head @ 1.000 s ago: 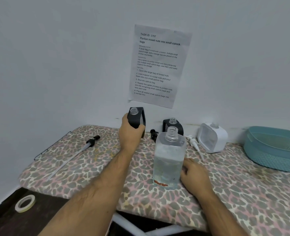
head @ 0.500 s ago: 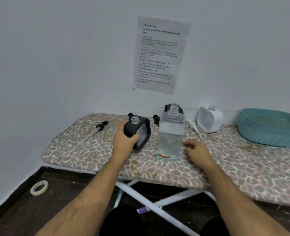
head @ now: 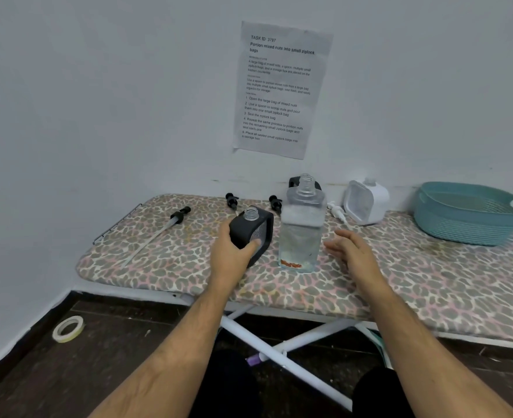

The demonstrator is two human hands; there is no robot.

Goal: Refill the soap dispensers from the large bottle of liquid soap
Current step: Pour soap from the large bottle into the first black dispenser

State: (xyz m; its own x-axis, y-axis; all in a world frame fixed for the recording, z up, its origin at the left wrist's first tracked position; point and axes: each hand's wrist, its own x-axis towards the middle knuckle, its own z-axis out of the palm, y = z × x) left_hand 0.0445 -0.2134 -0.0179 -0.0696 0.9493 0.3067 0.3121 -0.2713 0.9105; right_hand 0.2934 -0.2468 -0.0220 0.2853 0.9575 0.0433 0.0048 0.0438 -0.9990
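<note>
Head view: leopard-print ironing board (head: 430, 285) against white wall (head: 98, 101).

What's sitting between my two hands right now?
In the head view, the tall clear plastic soap bottle stands uncapped between left hand and right hand.

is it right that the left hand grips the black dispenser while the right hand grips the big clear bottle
Not quite. The head view shows the left hand gripping the black dispenser, but the right hand is open beside the big clear bottle, not gripping it.
</note>
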